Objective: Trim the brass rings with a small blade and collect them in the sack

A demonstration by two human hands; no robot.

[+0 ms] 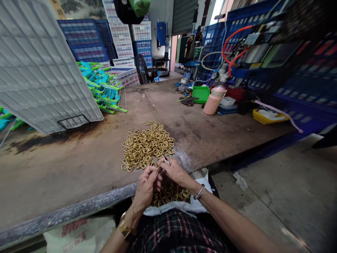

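Over the table's front edge, my left hand is closed, its thumb and fingers pinching what looks like a brass-coloured ring, mostly covered by the fingers. My right hand meets it fingertip to fingertip, closed round a small slim tool with a pale body and a dark part; its exact kind is too small to tell. Just beyond both hands lies a loose pile of brass-coloured rings on the brown table. Below the hands, more rings fill a white sack at my lap.
At left stands a large ribbed whitish panel beside green and turquoise plastic hangers. A pink bottle, a green tray and a yellow tray sit at right, near a machine with orange hoses. Stacked blue crates stand behind.
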